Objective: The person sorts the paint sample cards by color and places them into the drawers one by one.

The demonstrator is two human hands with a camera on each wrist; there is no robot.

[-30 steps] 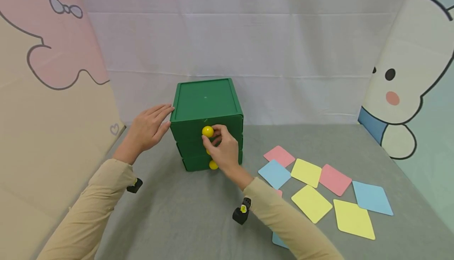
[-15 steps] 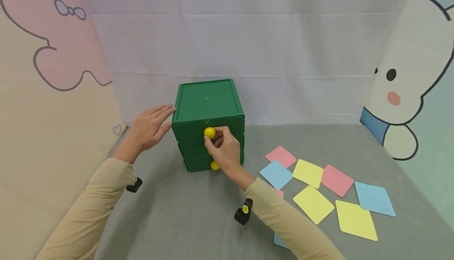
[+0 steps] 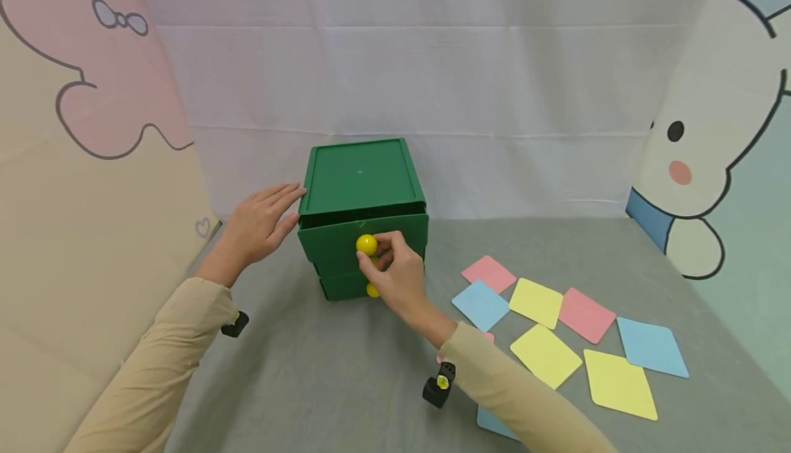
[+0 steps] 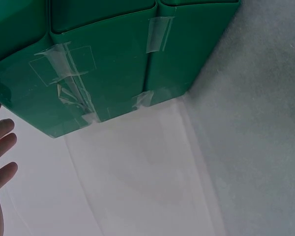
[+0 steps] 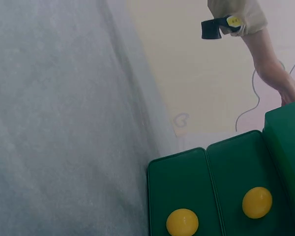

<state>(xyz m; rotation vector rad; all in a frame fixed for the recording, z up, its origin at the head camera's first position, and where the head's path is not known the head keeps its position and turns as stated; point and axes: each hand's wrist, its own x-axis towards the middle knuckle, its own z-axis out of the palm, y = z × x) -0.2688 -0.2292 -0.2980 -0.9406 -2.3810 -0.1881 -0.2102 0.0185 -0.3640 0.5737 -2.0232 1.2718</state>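
Note:
A green chest of drawers (image 3: 364,175) with round yellow knobs stands near the back of the table. My right hand (image 3: 398,271) pinches the top drawer's yellow knob (image 3: 367,244) between thumb and fingers. That top drawer (image 3: 327,240) sticks out a little, leaving a dark gap under the chest's lid. My left hand (image 3: 256,226) lies with straight fingers against the chest's upper left edge. In the left wrist view, clear tape (image 4: 160,34) joins the stacked units along the side. Two lower knobs show in the right wrist view, the bottom knob (image 5: 182,222) and the middle knob (image 5: 257,202).
Pink, blue and yellow paper squares, such as a yellow square (image 3: 546,355) and a blue square (image 3: 651,346), lie spread on the grey tabletop (image 3: 296,384) to the right. A white cloth (image 3: 525,82) hangs behind the chest. Printed panels stand at both sides.
The top drawer has come out slightly toward me, and a gap has appeared below the lid. My right hand has moved down and nearer with the knob. The left hand stays at the chest's edge.

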